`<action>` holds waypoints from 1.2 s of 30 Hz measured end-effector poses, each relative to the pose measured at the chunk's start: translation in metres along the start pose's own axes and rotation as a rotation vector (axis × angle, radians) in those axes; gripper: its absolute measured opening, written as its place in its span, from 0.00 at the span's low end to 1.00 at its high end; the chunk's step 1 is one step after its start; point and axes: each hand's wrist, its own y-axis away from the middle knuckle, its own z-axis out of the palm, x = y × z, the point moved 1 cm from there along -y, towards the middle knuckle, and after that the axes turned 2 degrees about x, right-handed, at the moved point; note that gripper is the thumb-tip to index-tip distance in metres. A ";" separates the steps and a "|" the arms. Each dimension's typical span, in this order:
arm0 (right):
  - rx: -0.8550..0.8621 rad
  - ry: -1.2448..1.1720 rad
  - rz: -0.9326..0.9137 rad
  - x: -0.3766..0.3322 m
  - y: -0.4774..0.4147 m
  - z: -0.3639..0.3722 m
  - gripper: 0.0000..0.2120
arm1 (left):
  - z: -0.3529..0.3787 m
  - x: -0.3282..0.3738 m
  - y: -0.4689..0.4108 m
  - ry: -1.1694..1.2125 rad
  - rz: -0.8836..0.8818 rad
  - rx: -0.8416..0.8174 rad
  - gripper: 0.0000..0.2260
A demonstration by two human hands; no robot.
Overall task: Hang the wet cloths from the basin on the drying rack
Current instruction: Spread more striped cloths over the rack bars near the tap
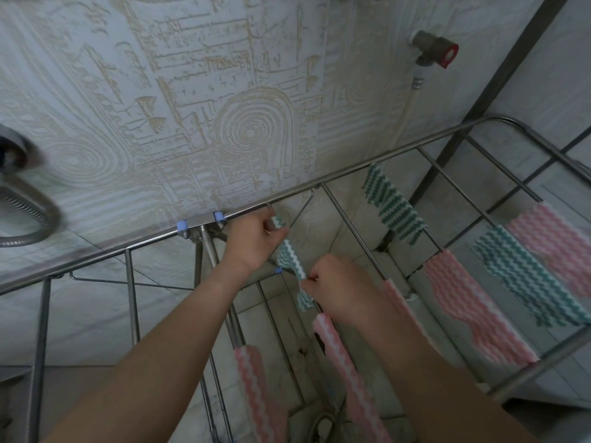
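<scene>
The drying rack point(351, 170), of bare metal rods, stands against a patterned wall point(192, 91) and is seen from above. The left hand point(252, 241) is up at the rack's far rail, just right of two blue clips point(218, 215). Its grip is closed round the top end of a green zigzag cloth point(289, 259). The right hand point(335, 282) is lower and nearer, inside the rack's frame, and its grip pinches the same cloth at the other end between thumb and fingers. The cloth runs bunched and twisted between the two hands, with a short tail hanging below the right hand. Whether it rests on a rod of the rack cannot be told.

Other cloths are draped over the rack's rods. To the right of the hands, a second green cloth point(393, 206) hangs close to the far rail. Further right come a wide pink cloth point(473, 302), a third green cloth point(524, 276) and an end pink cloth point(553, 241), side by side. Two narrow pink cloths hang at the rack's near side, one point(339, 356) between the forearms and one point(256, 391) next to the left forearm.

Above the rack's right end a valve point(438, 52) with a red handle sticks out of the wall. Left of the rack a metal shower hose point(28, 215) curves, blurred.
</scene>
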 end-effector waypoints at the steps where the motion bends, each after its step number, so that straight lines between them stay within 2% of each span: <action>1: 0.008 0.008 -0.001 -0.001 -0.001 0.001 0.21 | 0.003 0.002 0.005 -0.001 -0.004 -0.029 0.20; 4: 0.039 0.025 0.006 -0.002 -0.003 0.005 0.20 | 0.012 0.005 0.017 -0.029 -0.004 -0.142 0.35; 6: 0.061 0.017 0.018 -0.003 -0.003 0.007 0.16 | 0.015 0.004 0.020 -0.043 -0.018 -0.189 0.40; 9: 0.094 0.004 0.023 -0.004 -0.003 0.009 0.12 | 0.014 0.002 0.014 -0.036 -0.069 -0.228 0.44; 15: 0.123 -0.022 -0.002 -0.003 -0.003 0.011 0.13 | 0.013 0.002 0.005 -0.088 -0.093 -0.244 0.46; 18: 0.086 -0.082 0.053 -0.006 0.002 0.002 0.15 | 0.011 0.002 0.003 -0.095 -0.114 -0.255 0.47; 21: 0.046 -0.255 0.143 -0.006 0.014 -0.028 0.13 | 0.001 0.009 0.008 -0.037 -0.146 -0.208 0.42; 24: -0.032 -0.722 0.204 -0.003 0.031 -0.062 0.10 | -0.019 0.030 0.027 0.350 -0.165 -0.137 0.29; 26: -0.063 -0.992 0.167 -0.001 0.040 -0.077 0.13 | -0.034 0.050 0.050 0.680 -0.166 -0.296 0.23; 28: -0.057 -1.172 0.110 -0.001 0.044 -0.085 0.13 | -0.041 0.067 0.073 0.751 -0.070 -0.491 0.18; 30: -0.024 -1.304 0.082 -0.007 0.047 -0.088 0.12 | -0.042 0.078 0.089 0.737 0.017 -0.500 0.08; 31: 0.000 -1.346 0.068 -0.011 0.049 -0.089 0.12 | -0.043 0.081 0.092 0.750 0.039 -0.449 0.04; 33: 0.064 -1.356 0.037 -0.018 0.054 -0.089 0.13 | -0.050 0.079 0.095 0.808 0.049 -0.340 0.07; 36: 0.160 -1.141 -0.020 -0.028 0.057 -0.091 0.09 | -0.073 0.082 0.097 0.961 -0.011 -0.197 0.07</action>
